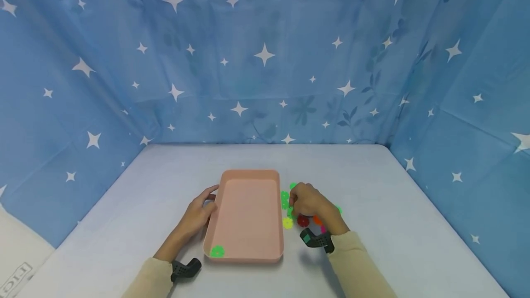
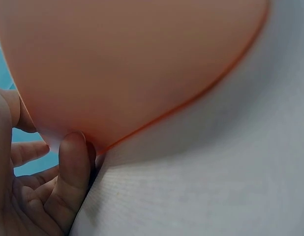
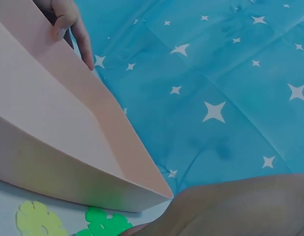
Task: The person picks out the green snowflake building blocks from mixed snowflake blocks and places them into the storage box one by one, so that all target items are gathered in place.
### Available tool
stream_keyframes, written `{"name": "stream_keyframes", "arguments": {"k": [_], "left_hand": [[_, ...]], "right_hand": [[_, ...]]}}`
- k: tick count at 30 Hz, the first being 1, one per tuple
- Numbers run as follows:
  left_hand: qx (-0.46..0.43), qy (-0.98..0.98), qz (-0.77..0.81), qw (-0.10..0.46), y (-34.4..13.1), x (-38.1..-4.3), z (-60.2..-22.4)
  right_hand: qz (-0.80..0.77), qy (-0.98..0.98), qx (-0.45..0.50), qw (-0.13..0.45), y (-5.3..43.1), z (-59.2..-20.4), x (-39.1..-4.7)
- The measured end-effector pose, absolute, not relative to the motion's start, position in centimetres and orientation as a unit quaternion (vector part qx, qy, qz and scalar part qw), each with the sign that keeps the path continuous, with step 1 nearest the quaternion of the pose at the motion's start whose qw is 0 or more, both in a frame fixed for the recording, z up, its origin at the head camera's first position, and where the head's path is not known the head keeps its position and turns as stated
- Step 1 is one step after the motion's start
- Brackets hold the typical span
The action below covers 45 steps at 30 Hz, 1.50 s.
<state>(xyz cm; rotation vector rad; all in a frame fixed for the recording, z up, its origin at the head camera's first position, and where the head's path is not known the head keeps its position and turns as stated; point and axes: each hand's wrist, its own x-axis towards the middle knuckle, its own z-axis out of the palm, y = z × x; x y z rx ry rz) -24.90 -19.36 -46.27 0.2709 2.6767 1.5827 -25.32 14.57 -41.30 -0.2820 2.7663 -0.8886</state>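
A pink rectangular tray (image 1: 244, 215) lies on the table with one green flower-shaped piece (image 1: 217, 251) in its near left corner. My left hand (image 1: 196, 213) grips the tray's left side, its thumb against the wall in the left wrist view. Just right of the tray my right hand (image 1: 308, 200) reaches down with bent fingers among small flower-shaped pieces. Its fingertips are at a green piece (image 3: 105, 223), partly hidden by the hand; whether they pinch it is hidden. A yellow piece (image 1: 287, 223) and a dark red piece (image 1: 303, 220) lie close by.
Several green pieces (image 1: 285, 195) lie along the tray's right wall. An orange piece (image 1: 317, 220) and a pink piece (image 1: 323, 229) show partly under my right wrist. Blue star-patterned curtains (image 1: 265, 82) enclose the white table (image 1: 186, 160) at the back and sides.
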Motion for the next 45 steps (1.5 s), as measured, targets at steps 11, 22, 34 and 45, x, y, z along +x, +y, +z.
{"name": "stream_keyframes", "arguments": {"k": [11,22,34,45], "left_hand": [[0.076,0.859,0.505,0.007,-19.1,-24.5,-46.9],[0.084,0.859,0.504,0.005,-19.1,-24.8,-46.7],[0.087,0.866,0.493,0.001,-19.1,-25.0,-46.5],[0.082,0.861,0.501,0.008,-19.2,-25.1,-46.3]], "right_hand": [[-0.325,0.935,-0.121,0.078,15.2,-40.5,-25.1],[-0.353,0.915,-0.188,0.048,16.1,-38.8,-25.0],[-0.357,0.9,-0.247,0.048,15.4,-38.3,-23.8],[-0.364,0.873,-0.316,0.076,13.0,-38.2,-21.9]]}}
